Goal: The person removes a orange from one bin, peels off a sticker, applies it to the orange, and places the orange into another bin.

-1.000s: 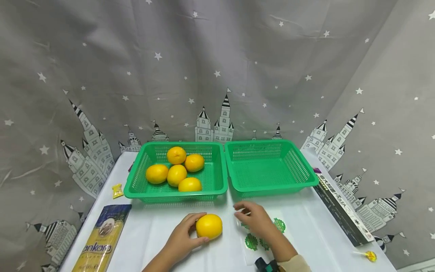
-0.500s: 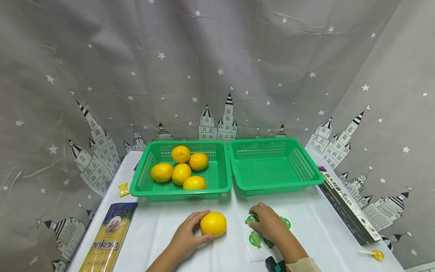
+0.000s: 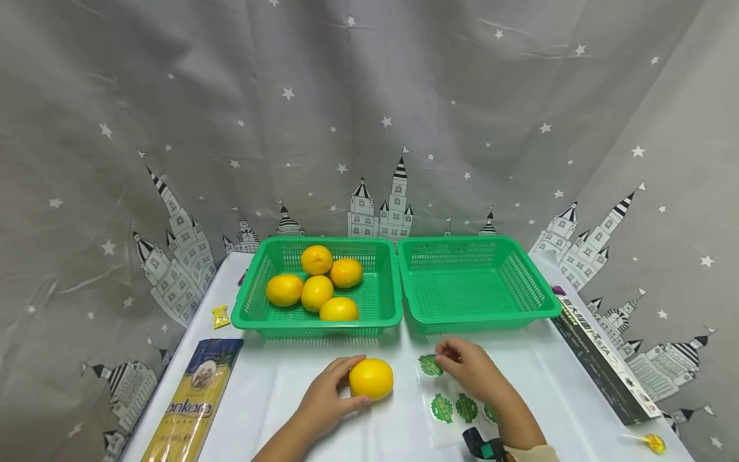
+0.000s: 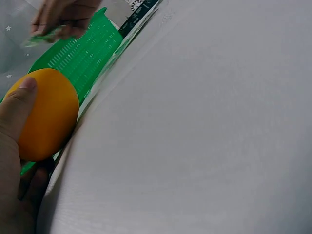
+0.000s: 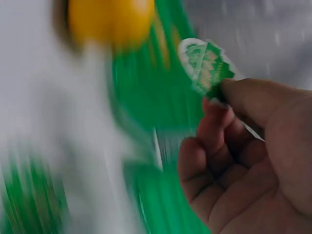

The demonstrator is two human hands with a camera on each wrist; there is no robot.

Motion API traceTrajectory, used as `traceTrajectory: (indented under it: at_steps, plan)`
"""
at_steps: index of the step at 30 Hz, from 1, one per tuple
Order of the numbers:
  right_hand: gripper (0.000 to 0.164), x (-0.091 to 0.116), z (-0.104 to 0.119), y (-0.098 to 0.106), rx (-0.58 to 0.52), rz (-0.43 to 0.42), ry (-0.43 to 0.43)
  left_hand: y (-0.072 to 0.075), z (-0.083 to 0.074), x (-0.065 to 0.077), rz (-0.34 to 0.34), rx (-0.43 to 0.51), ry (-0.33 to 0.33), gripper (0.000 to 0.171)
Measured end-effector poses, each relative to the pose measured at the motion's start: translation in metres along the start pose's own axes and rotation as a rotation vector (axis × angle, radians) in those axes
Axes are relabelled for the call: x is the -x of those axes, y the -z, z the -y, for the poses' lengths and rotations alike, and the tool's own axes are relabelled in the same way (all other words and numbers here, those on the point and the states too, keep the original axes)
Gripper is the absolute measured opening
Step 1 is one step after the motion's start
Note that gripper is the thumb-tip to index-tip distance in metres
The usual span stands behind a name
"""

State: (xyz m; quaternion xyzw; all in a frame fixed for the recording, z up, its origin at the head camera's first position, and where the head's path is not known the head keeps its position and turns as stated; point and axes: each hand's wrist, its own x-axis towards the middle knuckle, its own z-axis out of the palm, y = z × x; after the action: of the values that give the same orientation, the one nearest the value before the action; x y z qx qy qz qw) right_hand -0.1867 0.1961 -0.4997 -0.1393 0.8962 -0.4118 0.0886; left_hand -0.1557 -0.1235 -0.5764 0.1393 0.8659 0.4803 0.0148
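Observation:
My left hand grips a lemon at the front middle of the table, thumb and fingers around its left side. In the left wrist view the thumb lies across the lemon. My right hand pinches a green sticker with a jagged edge between thumb and fingertip. The sticker stands out to the left of the fingers in the head view. Below that hand lies a clear sticker sheet bearing several green stickers, partly hidden by the right forearm.
Behind the hands, a green basket holds several lemons; beside it stands a second green basket with nothing in it. A pasta packet and yellow candy lie left. A long black box and lollipop lie right.
My right hand has come down to the sheet, pinched a green sticker and lifted it. The left hand keeps its grip on the lemon. The head view has shifted slightly.

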Motion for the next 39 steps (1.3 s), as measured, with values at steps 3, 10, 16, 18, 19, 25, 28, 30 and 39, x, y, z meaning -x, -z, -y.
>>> traceTrajectory:
  at_steps: [3, 10, 16, 18, 19, 25, 28, 30, 39]
  plan:
    - [0.007, -0.009, 0.029, -0.020, -0.083, 0.027, 0.093, 0.000, 0.000, -0.003, -0.018, -0.006, -0.012, 0.080]
    - [0.005, -0.023, 0.059, -0.068, -0.076, 0.060, 0.169, 0.003, 0.001, -0.004, 0.007, 0.017, -0.012, 0.078]
    - [0.009, -0.028, 0.063, -0.078, 0.082, 0.004, 0.227, 0.004, 0.000, -0.005, 0.014, 0.006, -0.006, 0.078]
    - [0.009, -0.027, 0.065, -0.079, 0.164, -0.021, 0.249, 0.004, 0.000, -0.005, 0.016, 0.014, -0.008, 0.077]
    - [0.009, -0.026, 0.067, -0.079, 0.202, -0.032, 0.258, 0.004, 0.000, -0.006, 0.017, 0.017, -0.010, 0.077]
    - [0.017, -0.027, 0.061, -0.083, 0.226, -0.093, 0.234, 0.005, -0.003, -0.008, 0.045, -0.022, -0.034, 0.076]
    - [0.026, -0.029, 0.051, -0.091, 0.057, -0.103, 0.125, 0.005, -0.010, -0.008, 0.118, 0.021, 0.001, 0.070]
    - [0.029, -0.030, 0.044, -0.097, -0.068, -0.105, 0.055, 0.002, -0.016, -0.008, 0.147, 0.076, 0.060, 0.069]
    - [0.022, -0.028, 0.038, -0.112, -0.308, -0.168, -0.103, -0.017, -0.027, -0.008, -0.001, 0.035, 0.125, 0.072]
